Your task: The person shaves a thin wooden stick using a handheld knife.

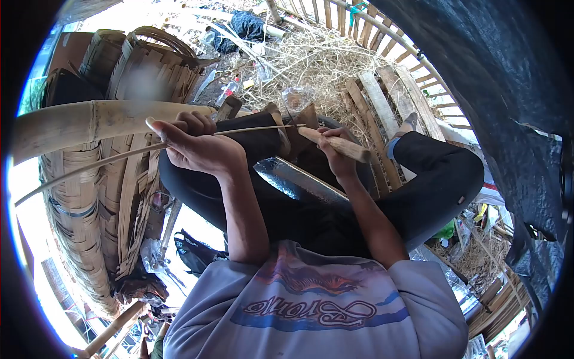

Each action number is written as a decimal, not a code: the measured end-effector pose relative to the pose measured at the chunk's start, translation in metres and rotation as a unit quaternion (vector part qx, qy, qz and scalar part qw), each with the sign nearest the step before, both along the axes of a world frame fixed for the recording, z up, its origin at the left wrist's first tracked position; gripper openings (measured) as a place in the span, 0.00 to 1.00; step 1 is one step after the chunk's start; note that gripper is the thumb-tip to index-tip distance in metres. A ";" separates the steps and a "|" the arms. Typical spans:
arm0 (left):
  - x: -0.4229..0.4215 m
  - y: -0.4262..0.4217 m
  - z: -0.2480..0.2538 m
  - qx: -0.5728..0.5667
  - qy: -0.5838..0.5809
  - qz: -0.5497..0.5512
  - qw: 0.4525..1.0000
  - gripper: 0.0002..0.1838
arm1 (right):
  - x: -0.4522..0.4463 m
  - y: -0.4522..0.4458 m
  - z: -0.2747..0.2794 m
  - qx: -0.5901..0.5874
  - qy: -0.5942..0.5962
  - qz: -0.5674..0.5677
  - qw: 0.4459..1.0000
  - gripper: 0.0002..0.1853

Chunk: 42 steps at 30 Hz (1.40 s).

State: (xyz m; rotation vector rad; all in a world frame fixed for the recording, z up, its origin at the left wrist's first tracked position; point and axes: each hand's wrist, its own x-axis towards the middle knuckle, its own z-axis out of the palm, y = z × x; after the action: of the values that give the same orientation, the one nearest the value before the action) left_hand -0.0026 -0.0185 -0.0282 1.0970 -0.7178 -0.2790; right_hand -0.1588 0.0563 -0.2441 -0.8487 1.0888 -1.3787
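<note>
Straw [317, 63] litters the ground beyond the fingers, with a slatted bamboo fence [382, 27] farther out and black plastic sheeting [484, 66] off to their right. Curled, with the thumb stretched outward, the left hand [206, 146] grips a thin bamboo strip [257, 127]; one length of it runs out past the thumb to the left, the other reaches across towards the right-hand fingers. Those of the right hand [338, 146] are closed around a pale wooden handle [353, 149], whose narrower end lies just beside the strip's tip; whether they touch cannot be told. Below and between both sets of fingers, a shiny silvery sheet [299, 180] slants across the dark trousers [430, 173]. Behind the left fingers passes a thick bamboo pole [66, 128], and woven bamboo baskets [75, 233] stand to their left.
</note>
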 end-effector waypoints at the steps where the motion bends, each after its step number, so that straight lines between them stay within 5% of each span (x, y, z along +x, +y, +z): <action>1: -0.001 -0.002 0.002 0.011 -0.017 0.025 0.999 0.27 | 0.000 0.005 -0.017 -0.002 0.002 -0.003 1.000 0.08; 5: 0.007 -0.002 0.001 0.012 0.006 0.001 1.000 0.27 | -0.002 0.003 -0.012 0.107 0.015 -0.016 0.994 0.09; 8: 0.004 -0.001 -0.003 -0.014 0.005 -0.029 0.999 0.27 | -0.010 0.001 0.038 0.062 -0.110 0.000 0.992 0.08; 13: 0.006 -0.001 -0.010 -0.007 -0.054 -0.033 0.998 0.27 | 0.002 0.010 0.027 0.046 -0.093 -0.017 0.994 0.06; 15: 0.001 -0.004 -0.008 -0.017 -0.064 -0.042 0.997 0.27 | 0.004 0.003 0.026 0.032 0.002 -0.028 0.999 0.06; 20: -0.004 0.000 -0.004 -0.046 -0.020 -0.060 0.997 0.26 | -0.016 0.009 0.089 -0.003 -0.073 0.033 0.997 0.07; 25: 0.000 0.001 -0.012 -0.046 -0.050 -0.071 0.995 0.27 | -0.006 0.012 0.034 0.030 0.016 0.043 0.999 0.07; 27: 0.002 -0.003 -0.011 -0.054 -0.053 -0.076 0.994 0.27 | -0.009 0.006 0.074 0.031 -0.038 0.004 0.999 0.07; 29: -0.003 0.000 -0.007 -0.053 -0.028 -0.072 0.996 0.27 | -0.018 0.007 0.121 -0.004 -0.141 0.013 0.990 0.08; 31: -0.005 0.001 -0.006 -0.055 -0.023 -0.070 0.996 0.27 | -0.021 0.009 0.137 -0.157 -0.088 0.027 0.983 0.08; 34: -0.006 0.000 -0.008 -0.058 -0.032 -0.082 0.994 0.27 | -0.012 0.010 0.109 -0.132 -0.048 0.017 0.990 0.08; 37: -0.001 -0.002 -0.011 -0.060 -0.040 -0.088 0.994 0.27 | -0.008 0.012 0.086 0.031 -0.009 0.038 0.999 0.08; 42: -0.003 0.002 -0.009 -0.052 -0.009 -0.083 0.995 0.27 | -0.019 0.007 0.145 -0.174 -0.043 0.025 0.984 0.07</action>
State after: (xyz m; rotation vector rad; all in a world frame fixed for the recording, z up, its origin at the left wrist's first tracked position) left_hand -0.0052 -0.0167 -0.0372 0.9439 -0.8324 -0.3692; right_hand -0.1774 0.0634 -0.0988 -1.0496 0.7656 -1.5733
